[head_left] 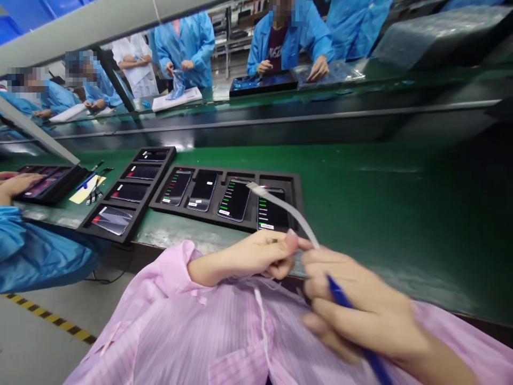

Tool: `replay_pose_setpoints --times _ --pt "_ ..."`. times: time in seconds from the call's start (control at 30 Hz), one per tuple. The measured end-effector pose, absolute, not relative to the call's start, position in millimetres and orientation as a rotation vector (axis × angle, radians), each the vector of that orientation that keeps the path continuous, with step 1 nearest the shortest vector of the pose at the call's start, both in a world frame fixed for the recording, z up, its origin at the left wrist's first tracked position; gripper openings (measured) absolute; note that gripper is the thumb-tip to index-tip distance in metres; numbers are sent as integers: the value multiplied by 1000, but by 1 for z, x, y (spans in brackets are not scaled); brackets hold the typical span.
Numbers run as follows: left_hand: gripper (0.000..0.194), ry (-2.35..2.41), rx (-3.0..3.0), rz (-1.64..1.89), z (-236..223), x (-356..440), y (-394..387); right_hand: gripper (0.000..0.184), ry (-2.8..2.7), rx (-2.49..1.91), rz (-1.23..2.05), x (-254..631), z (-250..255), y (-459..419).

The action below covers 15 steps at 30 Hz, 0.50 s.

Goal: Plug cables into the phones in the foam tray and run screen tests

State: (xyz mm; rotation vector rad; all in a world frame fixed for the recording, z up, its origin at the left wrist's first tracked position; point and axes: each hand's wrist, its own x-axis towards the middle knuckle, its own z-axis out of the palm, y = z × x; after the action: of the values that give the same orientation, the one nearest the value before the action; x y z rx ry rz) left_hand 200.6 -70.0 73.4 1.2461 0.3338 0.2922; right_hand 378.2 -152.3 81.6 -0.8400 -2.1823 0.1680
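Observation:
My right hand (356, 305) is closed round a white cable (294, 211), pinching it at the fingertips. Its flat metal plug (256, 188) points up and left, over the phones. A blue pen-like stick (340, 294), blurred, also runs through that hand. My left hand (256, 254) is curled beside it, fingertips meeting the right hand near the cable. What the left fingers hold is hidden. A thin white cord (262, 321) hangs below them. Just beyond lies a black foam tray (296, 195) with several phones, including one showing green lines (234, 199).
A second black tray (134, 214) of phones stands left. Further left, cables (94, 192) lie on yellow paper, near a co-worker's hand (24, 184) over another tray. Across the bench, people in blue coats work behind a rail (280, 109). Green bench surface (380, 214) extends right.

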Motion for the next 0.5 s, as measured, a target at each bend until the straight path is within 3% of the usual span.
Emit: replay_pose_setpoints --times 0.07,0.2,0.37,0.5 --pt "81 331 1177 444 72 198 -74 35 -2188 -714 154 362 77 -146" --pt "61 473 1028 669 65 182 -70 33 -2074 -585 265 349 73 -148" --pt "65 766 908 937 44 173 -60 29 -1940 -584 569 350 65 -152" --pt "73 904 940 963 27 168 -56 20 -1898 -594 544 355 54 -142"
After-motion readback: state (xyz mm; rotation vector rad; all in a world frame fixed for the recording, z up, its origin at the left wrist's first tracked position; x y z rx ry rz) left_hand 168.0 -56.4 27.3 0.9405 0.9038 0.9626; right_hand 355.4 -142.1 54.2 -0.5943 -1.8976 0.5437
